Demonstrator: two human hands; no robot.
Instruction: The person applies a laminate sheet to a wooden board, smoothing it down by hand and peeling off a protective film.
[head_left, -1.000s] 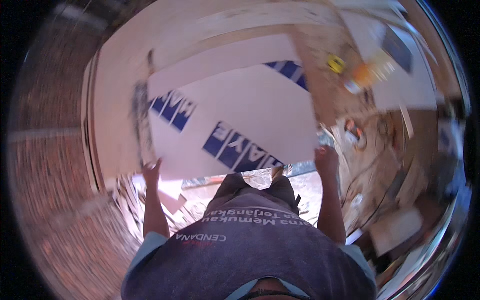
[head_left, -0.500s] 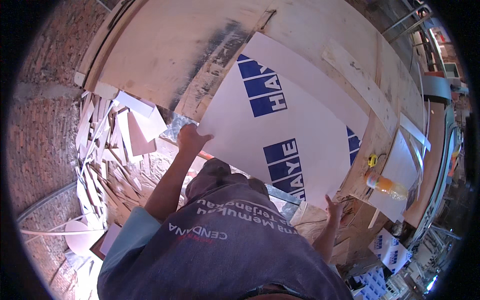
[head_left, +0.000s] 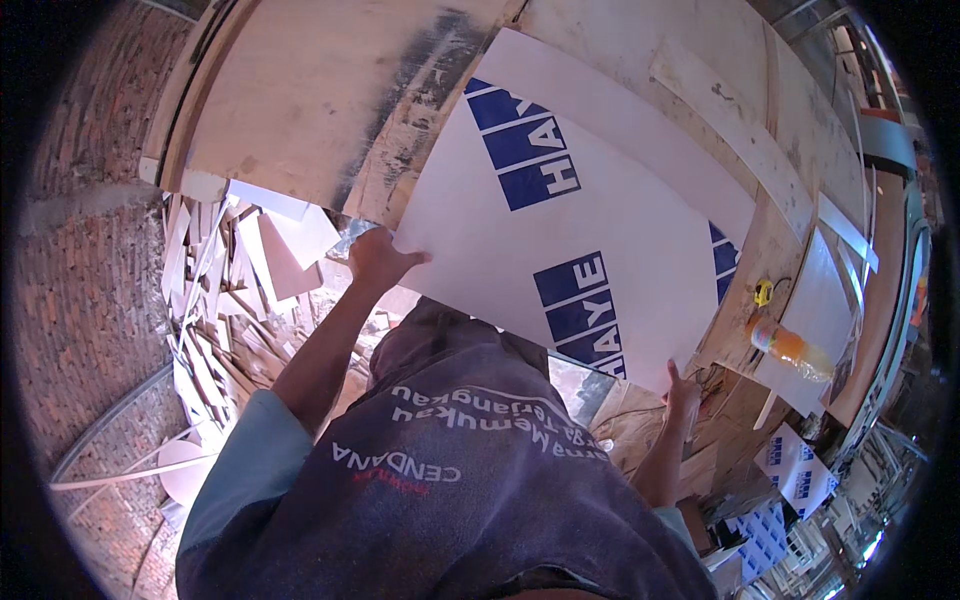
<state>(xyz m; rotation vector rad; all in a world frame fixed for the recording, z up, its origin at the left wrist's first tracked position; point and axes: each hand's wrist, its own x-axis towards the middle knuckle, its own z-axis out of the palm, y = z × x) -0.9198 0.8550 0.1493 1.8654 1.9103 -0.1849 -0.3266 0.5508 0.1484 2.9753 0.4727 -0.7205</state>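
A smooth white rectangular sheet (head_left: 575,228) with blue printed blocks lies across the scuffed plywood worktop (head_left: 290,110), the left hand (head_left: 377,264) and right hand (head_left: 682,395) gripping its near corners; rightward, a clear plastic bottle (head_left: 790,348); leftward, angular offcuts (head_left: 278,258).

The bench (head_left: 300,110) is of wood, with a dark stain (head_left: 425,75) on its top. On it lie a white sheet (head_left: 480,240) with blue print, a long pale strip (head_left: 735,145) beyond the sheet, and, to the right, a yellow tape measure (head_left: 763,292) and a white board (head_left: 825,295). An orange bottle (head_left: 788,348) lies on its side, partly over this board.
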